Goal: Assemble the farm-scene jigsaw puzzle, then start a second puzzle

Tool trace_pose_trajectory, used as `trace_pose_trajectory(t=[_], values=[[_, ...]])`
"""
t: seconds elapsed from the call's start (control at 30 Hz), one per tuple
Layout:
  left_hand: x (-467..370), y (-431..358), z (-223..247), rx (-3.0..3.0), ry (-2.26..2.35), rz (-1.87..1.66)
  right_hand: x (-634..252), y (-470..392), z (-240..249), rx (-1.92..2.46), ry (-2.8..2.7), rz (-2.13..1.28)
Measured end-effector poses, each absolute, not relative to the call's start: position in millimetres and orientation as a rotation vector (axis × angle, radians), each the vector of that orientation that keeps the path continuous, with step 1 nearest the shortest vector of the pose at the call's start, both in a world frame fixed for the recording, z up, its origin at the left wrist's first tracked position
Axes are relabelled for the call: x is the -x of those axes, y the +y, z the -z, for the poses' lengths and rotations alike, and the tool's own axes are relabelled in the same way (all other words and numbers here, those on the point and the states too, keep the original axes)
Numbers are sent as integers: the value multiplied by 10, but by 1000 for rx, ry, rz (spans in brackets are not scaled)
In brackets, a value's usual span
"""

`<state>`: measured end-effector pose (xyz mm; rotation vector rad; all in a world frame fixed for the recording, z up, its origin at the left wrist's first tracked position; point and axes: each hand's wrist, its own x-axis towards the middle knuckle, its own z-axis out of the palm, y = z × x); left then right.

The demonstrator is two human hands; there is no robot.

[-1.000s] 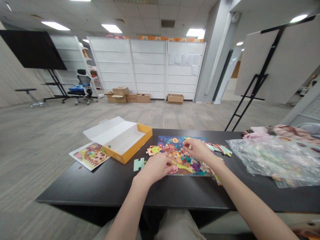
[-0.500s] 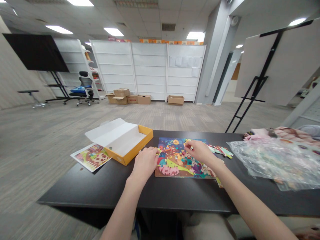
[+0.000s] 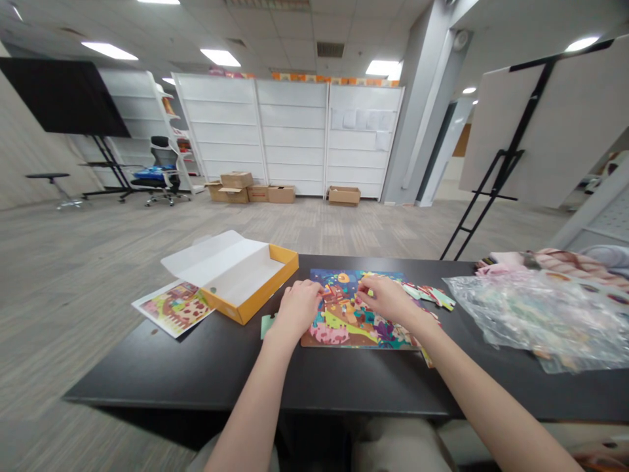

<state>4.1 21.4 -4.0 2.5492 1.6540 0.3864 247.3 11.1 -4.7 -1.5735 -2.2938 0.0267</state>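
A colourful jigsaw puzzle [image 3: 339, 321] lies flat on the black table in front of me, with bits of yellow, pink and blue artwork. Over its left edge, my left hand [image 3: 299, 307] is closed, fingers bent and tips near the upper left of the picture; anything in them is hidden. My right hand [image 3: 386, 296] is above the upper middle of the puzzle, thumb and fingers pinched on a small yellowish puzzle piece [image 3: 370, 293]. Loose puzzle pieces [image 3: 435, 296] lie beyond the puzzle's right side. A pale green piece [image 3: 266, 324] shows beside my left wrist.
A yellow box [image 3: 265, 288] with a raised white lid stands left of the puzzle, beside a printed picture sheet [image 3: 177, 307]. A clear plastic bag [image 3: 535, 321] and folded fabric [image 3: 574, 265] take up the table's right side [image 3: 491, 387].
My left hand has moved right, further over the puzzle, uncovering the pale green piece. My right hand has shifted slightly left and lower. The view has turned a little.
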Motion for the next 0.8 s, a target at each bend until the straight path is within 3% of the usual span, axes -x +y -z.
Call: trace_pose_trajectory(t=[0.37,0.8], values=[[-153,374,195,-2596,1532,-414,-2252,-86,45,1168,-2561,-279],[-155,368,193,-2545,1487,-424,-2226,-95,75,1244,-2528,-351]])
